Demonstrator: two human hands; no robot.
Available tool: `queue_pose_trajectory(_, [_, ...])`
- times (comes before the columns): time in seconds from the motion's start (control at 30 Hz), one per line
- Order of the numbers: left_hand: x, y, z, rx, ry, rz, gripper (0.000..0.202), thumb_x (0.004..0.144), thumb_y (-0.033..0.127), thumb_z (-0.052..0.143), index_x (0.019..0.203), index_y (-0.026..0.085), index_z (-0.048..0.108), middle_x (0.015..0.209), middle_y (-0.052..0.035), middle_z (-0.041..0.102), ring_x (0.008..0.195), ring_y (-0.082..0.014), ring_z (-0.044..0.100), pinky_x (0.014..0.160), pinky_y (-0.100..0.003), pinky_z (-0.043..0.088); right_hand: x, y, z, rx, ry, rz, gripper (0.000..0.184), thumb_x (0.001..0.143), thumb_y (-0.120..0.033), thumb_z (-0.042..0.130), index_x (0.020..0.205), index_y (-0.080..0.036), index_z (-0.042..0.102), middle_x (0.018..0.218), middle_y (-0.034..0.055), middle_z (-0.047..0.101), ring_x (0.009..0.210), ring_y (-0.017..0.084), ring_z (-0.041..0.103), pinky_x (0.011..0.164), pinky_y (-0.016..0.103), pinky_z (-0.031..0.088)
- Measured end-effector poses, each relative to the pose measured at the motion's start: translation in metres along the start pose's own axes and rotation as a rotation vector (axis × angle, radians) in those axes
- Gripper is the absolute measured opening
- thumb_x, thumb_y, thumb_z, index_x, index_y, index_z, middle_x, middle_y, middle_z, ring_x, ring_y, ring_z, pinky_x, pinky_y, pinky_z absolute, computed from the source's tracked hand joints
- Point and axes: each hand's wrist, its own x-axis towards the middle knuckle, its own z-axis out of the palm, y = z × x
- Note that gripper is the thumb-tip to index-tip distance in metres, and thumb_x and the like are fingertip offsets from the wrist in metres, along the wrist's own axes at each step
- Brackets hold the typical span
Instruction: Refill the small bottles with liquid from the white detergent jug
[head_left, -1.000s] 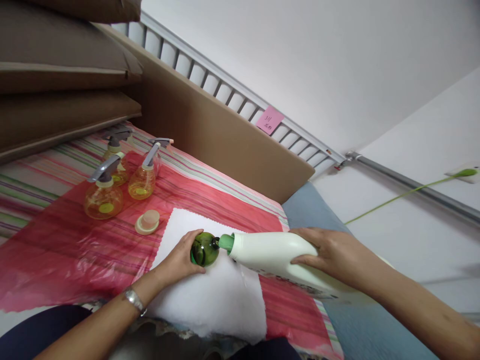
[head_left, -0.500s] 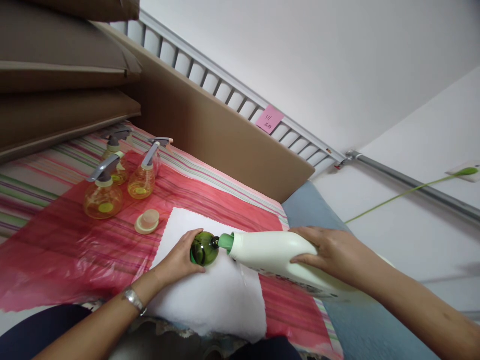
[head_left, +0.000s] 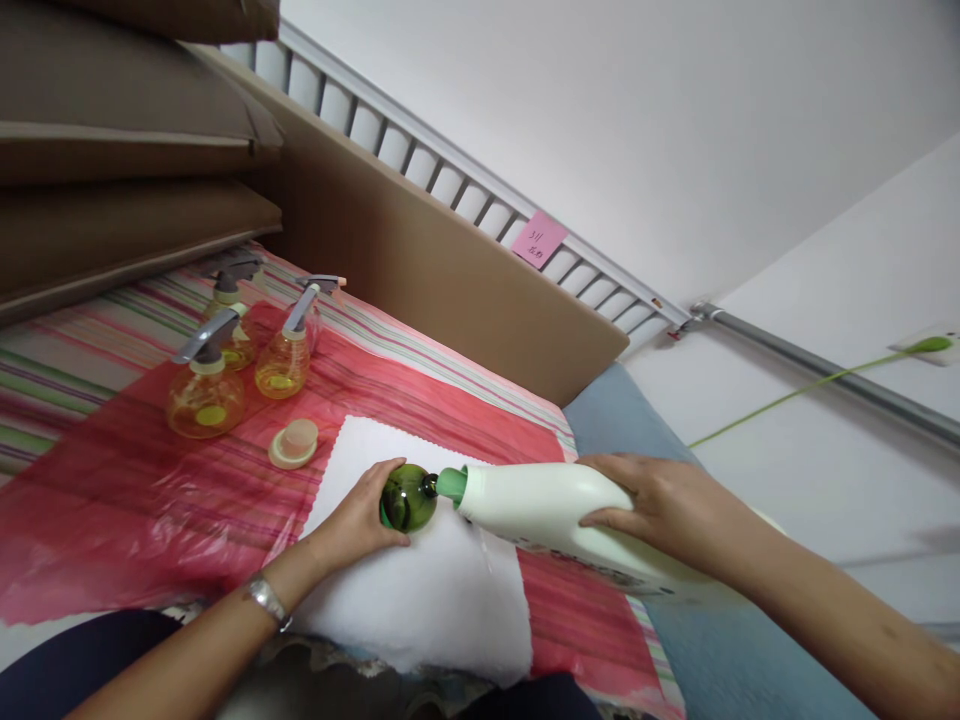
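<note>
My left hand is closed around a small round green bottle with a narrow dark neck, held above a white cloth. My right hand grips a large white jug-like bottle through its handle, tipped on its side. The white bottle's green spout meets the mouth of the small bottle; whether liquid flows cannot be seen. Left of the cloth lies a pale round cap. Behind it stand several clear spray bottles, among them a near one and another, with yellow liquid inside.
A red plastic sheet covers part of a striped cloth. Brown cardboard stands along the back, with stacked brown boxes at the left. A pink note hangs on the white slatted rail.
</note>
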Motion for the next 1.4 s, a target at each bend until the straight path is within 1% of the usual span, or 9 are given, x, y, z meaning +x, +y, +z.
queue_pose_trajectory(0.27, [0.002, -0.002, 0.0, -0.037, 0.022, -0.034, 0.092, 0.048, 0.017, 0.08, 0.13, 0.021, 0.037, 0.131, -0.0125, 0.047, 0.124, -0.0317, 0.042, 0.107, -0.05, 0.03, -0.005, 0.004, 0.016, 0.053, -0.083, 0.079, 0.036, 0.08, -0.052, 0.059, 0.108, -0.029, 0.061, 0.099, 0.0029, 0.069, 0.082, 0.025, 0.065, 0.068, 0.034, 0.049])
queue_pose_trajectory(0.47, [0.0, 0.001, -0.002, -0.085, 0.025, -0.048, 0.091, 0.049, 0.018, 0.081, 0.129, 0.021, 0.037, 0.131, -0.0134, 0.048, 0.124, -0.0309, 0.044, 0.108, -0.051, 0.029, -0.017, 0.007, 0.044, 0.154, 0.017, 0.139, 0.037, 0.078, -0.048, 0.063, 0.11, -0.029, 0.063, 0.103, 0.0024, 0.069, 0.087, 0.026, 0.065, 0.073, 0.034, 0.049])
queue_pose_trajectory(0.63, [-0.005, 0.01, -0.007, -0.148, 0.035, -0.056, 0.09, 0.052, 0.023, 0.082, 0.13, 0.021, 0.036, 0.133, -0.0128, 0.047, 0.125, -0.0297, 0.044, 0.109, -0.049, 0.03, -0.029, 0.009, 0.076, 0.417, 0.086, 0.227, 0.034, 0.075, -0.045, 0.065, 0.106, -0.029, 0.066, 0.106, 0.0008, 0.068, 0.093, 0.025, 0.064, 0.079, 0.032, 0.048])
queue_pose_trajectory(0.77, [-0.013, 0.016, -0.009, -0.149, 0.074, -0.105, 0.09, 0.053, 0.026, 0.081, 0.13, 0.021, 0.036, 0.134, -0.0133, 0.047, 0.125, -0.03, 0.045, 0.108, -0.048, 0.031, -0.041, 0.013, 0.099, 0.645, 0.243, 0.404, 0.036, 0.068, -0.048, 0.066, 0.095, -0.024, 0.069, 0.096, 0.0029, 0.07, 0.089, 0.027, 0.063, 0.077, 0.033, 0.047])
queue_pose_trajectory(0.87, [-0.018, 0.016, -0.005, -0.146, 0.087, -0.151, 0.088, 0.053, 0.025, 0.081, 0.129, 0.02, 0.036, 0.133, -0.0142, 0.047, 0.124, -0.03, 0.046, 0.108, -0.048, 0.032, -0.051, 0.019, 0.111, 0.818, 0.406, 0.581, 0.036, 0.064, -0.048, 0.064, 0.085, -0.02, 0.068, 0.078, 0.0034, 0.07, 0.072, 0.024, 0.062, 0.065, 0.031, 0.046])
queue_pose_trajectory(1.03, [-0.03, 0.013, 0.009, -0.126, 0.161, -0.191, 0.083, 0.053, 0.023, 0.078, 0.126, 0.019, 0.039, 0.13, -0.0136, 0.051, 0.124, -0.0312, 0.047, 0.107, -0.049, 0.033, -0.061, 0.035, 0.139, 1.054, 0.765, 0.818, 0.033, 0.064, -0.049, 0.064, 0.07, -0.017, 0.059, 0.049, -0.0041, 0.051, 0.047, 0.015, 0.045, 0.05, 0.026, 0.038])
queue_pose_trajectory(1.17, [-0.039, 0.003, 0.019, -0.044, 0.213, -0.218, 0.082, 0.053, 0.027, 0.077, 0.125, 0.018, 0.039, 0.129, -0.0142, 0.052, 0.123, -0.0331, 0.047, 0.107, -0.051, 0.033, -0.048, 0.037, 0.17, 1.105, 0.919, 0.921, 0.037, 0.068, -0.054, 0.061, 0.072, -0.018, 0.055, 0.052, -0.0043, 0.05, 0.048, 0.014, 0.044, 0.049, 0.025, 0.038])
queue_pose_trajectory(1.3, [-0.046, -0.008, 0.021, 0.057, 0.201, -0.216, 0.085, 0.055, 0.033, 0.078, 0.127, 0.021, 0.035, 0.131, -0.0137, 0.048, 0.125, -0.034, 0.044, 0.107, -0.053, 0.033, -0.017, 0.027, 0.199, 1.137, 0.981, 1.016, 0.042, 0.065, -0.057, 0.064, 0.074, -0.018, 0.053, 0.06, -0.0016, 0.055, 0.053, 0.016, 0.049, 0.05, 0.027, 0.04])
queue_pose_trajectory(1.4, [-0.05, -0.005, 0.021, 0.134, 0.197, -0.2, 0.083, 0.061, 0.035, 0.075, 0.13, 0.021, 0.03, 0.134, -0.0139, 0.044, 0.129, -0.0321, 0.04, 0.11, -0.051, 0.029, 0.004, 0.02, 0.222, 1.177, 1.002, 1.091, 0.045, 0.064, -0.061, 0.064, 0.075, -0.019, 0.05, 0.066, 0.0012, 0.058, 0.059, 0.019, 0.052, 0.053, 0.028, 0.042])
